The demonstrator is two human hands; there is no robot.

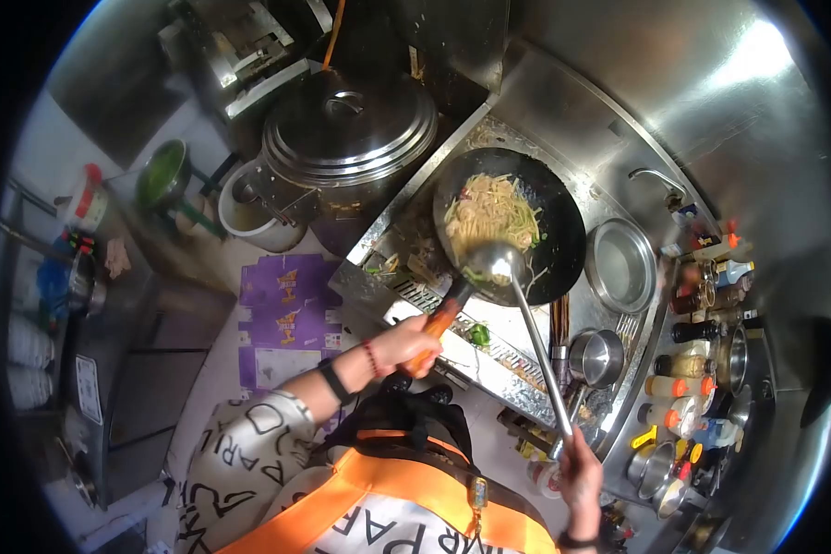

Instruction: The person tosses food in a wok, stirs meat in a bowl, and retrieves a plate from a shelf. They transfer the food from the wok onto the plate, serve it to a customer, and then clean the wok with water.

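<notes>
From the head camera we see our left hand (406, 343) just below the centre, its fingers wrapped tight around the orange handle (440, 323) of the wok (563, 240). The handle runs from the hand towards 1 o'clock. The wok sits on the steel stove (383, 272) a little above centre, dark and round, with a heap of pale noodles (489, 208) and green shreds in its 10 o'clock half. Our right hand (582, 473) is at 5 o'clock near the lower edge, closed on the end of the ladle (496, 261). We see only the back of that hand, so we cannot tell how each finger lies. The ladle's long shaft climbs towards 11 o'clock, and its bowl sits at the wok's 7 o'clock rim, just beside the noodles.

At 3 o'clock of the wok, just beside it, lies a steel bowl (621, 266), and at 5 o'clock a small saucepan (597, 358). Sauce bottles (697, 369) crowd the counter at the far right. At 10 o'clock of the wok stands a big lidded pot (351, 129), with a white bucket (249, 217) at its 8 o'clock. Purple cardboard (282, 319) lies on the floor at 9 o'clock of our left hand
</notes>
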